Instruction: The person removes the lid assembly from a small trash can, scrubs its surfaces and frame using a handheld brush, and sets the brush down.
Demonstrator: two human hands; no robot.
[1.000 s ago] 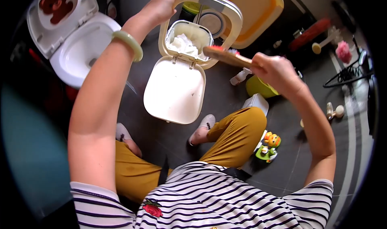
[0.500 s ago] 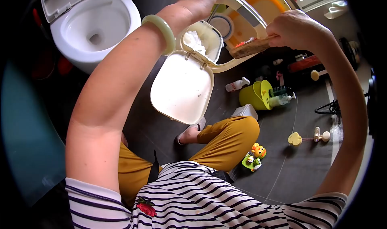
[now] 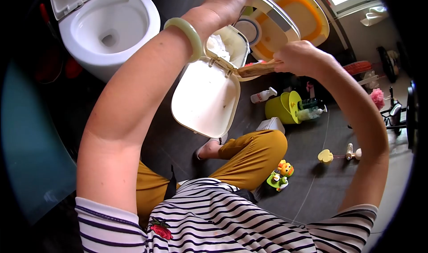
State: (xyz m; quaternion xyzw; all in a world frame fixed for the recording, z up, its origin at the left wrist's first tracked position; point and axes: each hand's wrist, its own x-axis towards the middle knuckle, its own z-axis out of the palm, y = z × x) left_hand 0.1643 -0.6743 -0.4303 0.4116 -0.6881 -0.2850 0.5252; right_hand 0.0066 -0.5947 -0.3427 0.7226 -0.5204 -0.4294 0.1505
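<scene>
My right hand [image 3: 299,57] is closed round a wooden brush [image 3: 255,69], a flat tool with reddish bits along its far edge. Its tip overlaps the hinge of a cream trash bin [image 3: 240,43] in this view. White crumpled tissue [image 3: 217,45] lies inside that bin, and its white lid [image 3: 206,99] is swung open towards me. Higher up, my left hand [image 3: 225,7], below a pale green bangle [image 3: 189,37], has its fingers curled at the frame's top edge. What it holds there is hidden. A white-rimmed basin [image 3: 289,23] is right beside its fingertips.
A toilet [image 3: 109,34] with its seat up stands at left. An orange-lined basin [image 3: 318,19] leans at the back. Right of the bin are a white pump bottle [image 3: 264,94], a yellow-green bucket [image 3: 281,106] and other bottles. Small toys [image 3: 281,175] lie near my knee.
My right hand has moved left and down with the wooden brush, from in front of the basins to the bin's hinge. The left hand has shifted only slightly.
</scene>
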